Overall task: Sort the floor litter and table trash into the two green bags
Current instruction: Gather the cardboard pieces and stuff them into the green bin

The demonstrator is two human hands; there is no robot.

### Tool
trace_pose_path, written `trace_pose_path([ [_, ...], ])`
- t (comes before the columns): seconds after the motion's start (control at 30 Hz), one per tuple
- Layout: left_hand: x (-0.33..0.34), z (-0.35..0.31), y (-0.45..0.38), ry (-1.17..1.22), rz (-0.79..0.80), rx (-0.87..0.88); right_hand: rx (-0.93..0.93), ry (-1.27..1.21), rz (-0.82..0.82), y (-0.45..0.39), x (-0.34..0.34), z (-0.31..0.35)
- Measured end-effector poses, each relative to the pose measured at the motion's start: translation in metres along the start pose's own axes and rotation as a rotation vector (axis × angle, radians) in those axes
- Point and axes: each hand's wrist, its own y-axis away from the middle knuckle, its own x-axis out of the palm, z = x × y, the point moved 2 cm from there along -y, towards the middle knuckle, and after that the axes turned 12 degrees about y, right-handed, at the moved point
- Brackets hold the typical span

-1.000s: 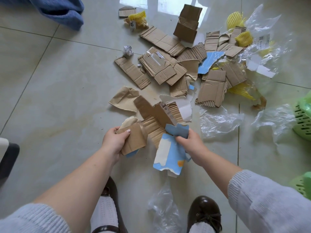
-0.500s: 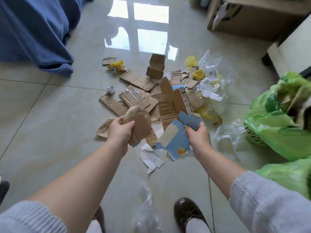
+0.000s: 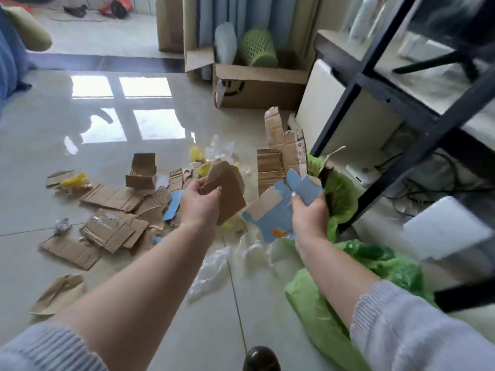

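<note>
My left hand (image 3: 199,207) grips a folded brown cardboard piece (image 3: 227,191), held up over the floor. In my right hand (image 3: 308,214) is a bundle: a torn blue carton piece (image 3: 273,218) and taller corrugated cardboard strips (image 3: 278,153) that stick up behind it. One green bag (image 3: 340,194) gapes open just right of that hand, under the dark frame. A second green bag (image 3: 321,311) lies lower right, beneath my right forearm. Cardboard scraps (image 3: 112,228), yellow foam netting (image 3: 73,180) and clear plastic film (image 3: 211,266) are spread over the tiled floor at left and centre.
A black metal table frame (image 3: 396,145) rises on the right with cables below it. An open cardboard box (image 3: 257,84) with a green mesh basket stands by the curtain at the back. A small open box (image 3: 142,170) sits in the litter. My shoe toe (image 3: 261,358) shows at the bottom.
Both hands have lifted their cardboard off the floor and swung right toward the green bags. The view has risen from the floor pile to take in the room and table frame.
</note>
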Motion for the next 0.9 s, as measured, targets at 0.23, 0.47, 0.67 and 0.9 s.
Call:
trace_pose_path([
  [0.23, 0.103, 0.019, 0.0, 0.004, 0.152, 0.004, 0.125, -0.072, -0.329, -0.078, -0.075, -0.001],
  [0.47, 0.178, 0.037, -0.015, -0.091, 0.235, 0.001, 0.131, -0.031, -0.504, -0.138, -0.109, -0.021],
  [0.67, 0.212, 0.069, -0.031, -0.228, 0.325, 0.094, 0.043, 0.119, -0.411, -0.154, -0.082, -0.028],
  [0.9, 0.217, 0.094, -0.039, -0.303, 0.548, -0.096, -0.081, 0.388, 0.022, -0.153, -0.043, -0.057],
])
